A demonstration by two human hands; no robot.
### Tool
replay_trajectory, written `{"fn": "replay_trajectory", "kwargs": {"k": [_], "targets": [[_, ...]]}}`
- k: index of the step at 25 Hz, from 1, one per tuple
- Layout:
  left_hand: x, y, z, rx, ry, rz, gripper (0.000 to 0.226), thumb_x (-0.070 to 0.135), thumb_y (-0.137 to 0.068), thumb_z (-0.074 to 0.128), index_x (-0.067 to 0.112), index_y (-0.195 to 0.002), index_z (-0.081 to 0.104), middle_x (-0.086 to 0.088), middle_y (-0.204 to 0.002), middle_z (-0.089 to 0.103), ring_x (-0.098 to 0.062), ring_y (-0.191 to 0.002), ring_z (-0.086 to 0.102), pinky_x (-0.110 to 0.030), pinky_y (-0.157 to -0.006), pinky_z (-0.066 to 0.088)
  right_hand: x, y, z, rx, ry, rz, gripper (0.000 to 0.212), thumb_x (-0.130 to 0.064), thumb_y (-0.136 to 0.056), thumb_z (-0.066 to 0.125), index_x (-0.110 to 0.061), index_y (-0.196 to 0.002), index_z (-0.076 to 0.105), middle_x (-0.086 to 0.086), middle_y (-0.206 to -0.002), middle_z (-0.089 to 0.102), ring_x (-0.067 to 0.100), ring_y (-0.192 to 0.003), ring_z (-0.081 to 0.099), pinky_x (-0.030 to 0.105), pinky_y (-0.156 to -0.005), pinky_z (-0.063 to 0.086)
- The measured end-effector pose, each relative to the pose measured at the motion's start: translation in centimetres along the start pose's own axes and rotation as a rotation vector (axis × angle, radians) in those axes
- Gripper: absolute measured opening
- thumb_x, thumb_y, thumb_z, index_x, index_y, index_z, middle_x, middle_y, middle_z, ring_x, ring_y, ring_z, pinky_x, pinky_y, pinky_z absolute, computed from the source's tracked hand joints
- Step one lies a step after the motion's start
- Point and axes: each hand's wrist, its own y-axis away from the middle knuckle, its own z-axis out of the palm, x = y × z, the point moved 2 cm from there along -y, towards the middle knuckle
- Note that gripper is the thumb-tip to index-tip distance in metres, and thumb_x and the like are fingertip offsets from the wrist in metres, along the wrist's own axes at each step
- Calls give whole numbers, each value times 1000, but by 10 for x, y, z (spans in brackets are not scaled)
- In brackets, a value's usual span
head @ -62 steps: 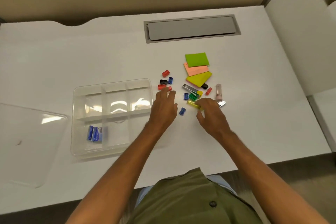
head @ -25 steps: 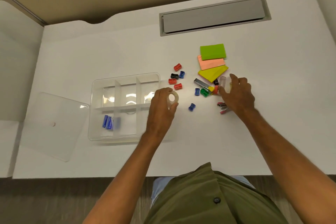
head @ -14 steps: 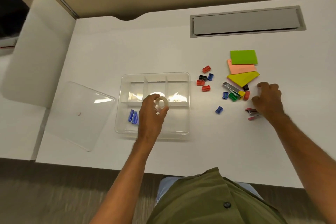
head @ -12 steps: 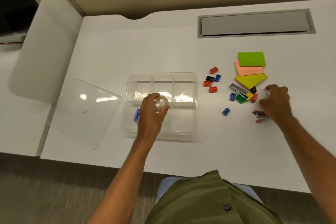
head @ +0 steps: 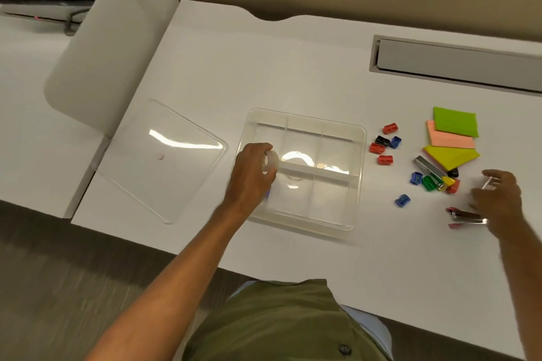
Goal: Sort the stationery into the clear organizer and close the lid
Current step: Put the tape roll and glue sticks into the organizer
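Note:
The clear organizer (head: 360,155) sits on the white desk, its compartments divided by clear walls. My left hand (head: 251,176) is over its left side, shut on a clear tape roll (head: 270,160). It hides blue items in the near-left compartment. The clear lid (head: 159,157) lies flat to the left. Right of the organizer are several small sharpeners (head: 384,159), a blue one (head: 402,200) apart, sticky-note pads (head: 453,121) and a metal stapler (head: 428,168). My right hand (head: 498,199) grips a small clear piece (head: 488,183), above a pink staple remover (head: 465,217).
A grey cable hatch (head: 457,63) is set in the desk at the back right. A white partition panel (head: 108,50) stands at the left edge. The desk's front edge runs close beneath the organizer.
My left hand picked the tape roll up from the pile and carried it left over the organizer. My right hand shifted right and picked up a small clear piece. The view panned left.

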Motion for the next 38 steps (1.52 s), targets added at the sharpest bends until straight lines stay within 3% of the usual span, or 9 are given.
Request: {"fn": "replay_trajectory", "kwargs": {"k": [2, 5, 7, 10, 12, 18, 22, 31, 38], "targets": [[-4, -22, -8, 23, -57, 37, 36, 12, -93, 65, 13, -129, 60, -6, -132, 59, -24, -116, 56, -26, -93, 50, -16, 16, -4, 56, -59, 13, 55, 17, -79, 57, -24, -115, 62, 6, -117, 48, 19, -87, 55, 11, -49, 48], [-14, -63, -14, 6, -183, 44, 29, 17, -99, 54, 10, -126, 61, -12, -127, 61, -29, -113, 57, -41, -93, 54, -60, 49, -7, 108, -200, 13, 69, 17, -74, 59, -48, -97, 56, 3, -118, 49, 13, -81, 55, 14, -46, 48], [-23, -84, -9, -63, -264, 34, 30, 18, -100, 51, 9, -127, 62, -13, -125, 62, -30, -113, 57, -43, -93, 54, -100, 83, 1, 85, -335, 15, 60, 6, -80, 56, -52, -95, 52, -5, -113, 54, 11, -71, 61, 25, -48, 46], [-32, -100, 4, -168, -375, 88, 33, 15, -98, 54, 11, -130, 59, -13, -125, 61, -31, -113, 57, -42, -91, 55, -156, 140, 35, -75, -484, -22, 48, -5, -89, 57, -52, -99, 51, -13, -102, 57, 4, -56, 64, 23, -47, 45], [-35, -105, 14, -222, -423, 118, 37, 14, -95, 59, 11, -132, 57, -13, -126, 60, -31, -113, 58, -41, -91, 55, -184, 176, 68, -256, -505, -63, 45, -7, -95, 58, -50, -104, 53, -10, -105, 60, 9, -67, 66, 22, -52, 48], [-41, -109, 31, -307, -516, 144, 44, 13, -93, 65, 10, -135, 54, -16, -133, 57, -33, -119, 57, -43, -92, 52, -209, 244, 171, -651, -222, -100, 40, -6, -103, 49, -32, -131, 41, -2, -131, 49, 18, -105, 62, 16, -67, 54], [-40, -110, 31, -289, -476, 144, 41, 13, -95, 61, 9, -135, 55, -17, -132, 58, -34, -120, 56, -45, -95, 54, -202, 252, 210, -631, -54, -194, 46, 5, -100, 46, -20, -138, 38, 6, -141, 41, 22, -121, 53, 39, -104, 54], [-42, -103, 28, -322, -414, 136, 56, 23, -90, 72, 12, -142, 52, -14, -145, 53, -32, -131, 52, -41, -104, 47, -175, 245, 246, -690, 141, -270, 51, 1, -94, 62, -22, -134, 41, 5, -139, 44, 22, -120, 56, 34, -100, 56], [-37, -101, 23, -361, -439, 148, 57, 24, -92, 71, 14, -144, 50, -11, -146, 52, -30, -131, 52, -41, -105, 46, -172, 255, 236, -635, 276, -422, 56, -25, -93, 70, -20, -141, 42, 5, -146, 46, 21, -127, 53, 33, -107, 47]]}}
